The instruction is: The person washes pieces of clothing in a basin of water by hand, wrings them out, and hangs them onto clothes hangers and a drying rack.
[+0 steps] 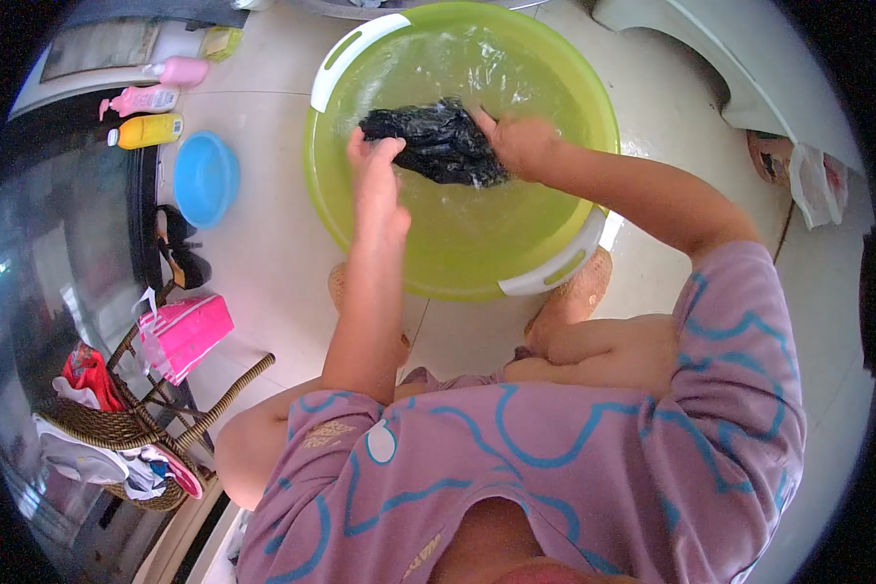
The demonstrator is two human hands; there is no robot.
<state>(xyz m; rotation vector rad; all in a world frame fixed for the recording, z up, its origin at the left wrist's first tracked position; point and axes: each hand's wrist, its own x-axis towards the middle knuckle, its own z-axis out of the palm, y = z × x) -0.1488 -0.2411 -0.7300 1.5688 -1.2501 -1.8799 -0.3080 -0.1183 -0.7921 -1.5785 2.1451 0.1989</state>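
A big round green tub [462, 282] with white handles stands on the floor, holding water. In it, at the surface, lies a bunched wet black cloth [438, 146]. My left hand [377, 165] grips the cloth's left end, thumb on top and fingers partly hidden behind it. At the right end, my right hand [521, 144] is closed on the cloth, with some of its fingers hidden. Water ripples and splashes around the cloth.
To the left stand a small blue basin [206, 179], a yellow bottle [146, 130], pink pump bottles [141, 100] and black shoes [180, 248]. A wicker chair [131, 428] holds clothes, near a pink bag [187, 336]. A white plastic bag [816, 185] hangs at right.
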